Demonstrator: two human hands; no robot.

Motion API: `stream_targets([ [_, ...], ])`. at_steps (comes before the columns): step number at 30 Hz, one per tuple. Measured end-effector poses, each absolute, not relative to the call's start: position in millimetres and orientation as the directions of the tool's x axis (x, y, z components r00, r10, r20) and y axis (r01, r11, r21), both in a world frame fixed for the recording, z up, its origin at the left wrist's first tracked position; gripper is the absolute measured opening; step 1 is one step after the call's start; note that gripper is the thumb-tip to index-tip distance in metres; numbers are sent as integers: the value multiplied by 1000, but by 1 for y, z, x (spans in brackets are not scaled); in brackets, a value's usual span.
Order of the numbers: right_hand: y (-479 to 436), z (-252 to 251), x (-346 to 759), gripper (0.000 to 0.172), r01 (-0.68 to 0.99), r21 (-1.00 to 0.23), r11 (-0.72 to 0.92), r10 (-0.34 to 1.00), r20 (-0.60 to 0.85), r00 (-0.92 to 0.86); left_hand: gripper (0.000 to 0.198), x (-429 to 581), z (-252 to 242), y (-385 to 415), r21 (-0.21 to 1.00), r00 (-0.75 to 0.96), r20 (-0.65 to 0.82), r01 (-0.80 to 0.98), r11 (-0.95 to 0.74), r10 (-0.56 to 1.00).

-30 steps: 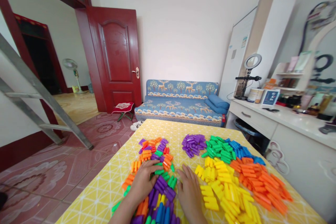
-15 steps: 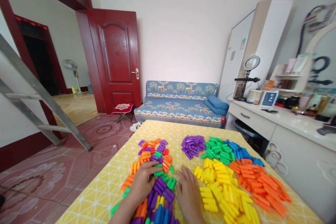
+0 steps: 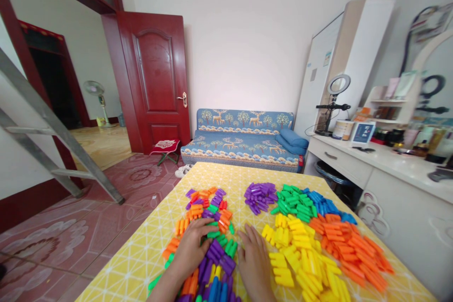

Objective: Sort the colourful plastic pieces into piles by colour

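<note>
From where I stand, the person leans both hands on a counter (image 3: 130, 269) spread with a yellow, white-lined cloth. The left hand (image 3: 193, 245) lies over a mixed pile (image 3: 218, 250) of small plastic pieces in purple, green, orange, red, yellow and blue, which runs down the counter's left half from near the far edge. Its fingers (image 3: 208, 222) bend over green and purple pieces; whether they pinch one, I can't make out. The right hand (image 3: 255, 262) rests palm down just right of that pile, fingers stretched out and slightly parted, with nothing seen in its grasp.

Right of that hand, the sorted heaps fill the other half. A yellow heap (image 3: 306, 255) lies nearest it, and an orange heap (image 3: 354, 250) sits beyond, along the right edge. Towards the far edge, a purple heap (image 3: 260, 197), a green heap (image 3: 296, 203) and a blue heap (image 3: 324, 204) sit in a row, the blue closest to the far right corner. Past the far edge stands a blue patterned sofa (image 3: 240, 140).
</note>
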State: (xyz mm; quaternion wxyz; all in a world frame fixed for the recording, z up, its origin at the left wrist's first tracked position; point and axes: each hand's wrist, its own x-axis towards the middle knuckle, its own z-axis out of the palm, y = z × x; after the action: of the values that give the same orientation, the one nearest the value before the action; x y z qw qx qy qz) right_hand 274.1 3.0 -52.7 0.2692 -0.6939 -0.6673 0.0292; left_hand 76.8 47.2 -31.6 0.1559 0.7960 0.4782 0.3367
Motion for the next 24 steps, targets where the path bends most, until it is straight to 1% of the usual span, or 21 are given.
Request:
stream_targets([
  [10, 2, -49, 274, 45, 915, -403, 26, 947, 304, 106, 38, 77, -31, 47, 576, 312, 383, 656, -488, 870],
  [17, 2, -50, 273, 47, 915, -402, 23, 944, 311, 113, 38, 76, -34, 48, 571, 311, 392, 656, -494, 866],
  [24, 2, -51, 274, 45, 913, -406, 36, 939, 327, 108, 36, 76, -35, 48, 579, 307, 391, 651, -491, 868],
])
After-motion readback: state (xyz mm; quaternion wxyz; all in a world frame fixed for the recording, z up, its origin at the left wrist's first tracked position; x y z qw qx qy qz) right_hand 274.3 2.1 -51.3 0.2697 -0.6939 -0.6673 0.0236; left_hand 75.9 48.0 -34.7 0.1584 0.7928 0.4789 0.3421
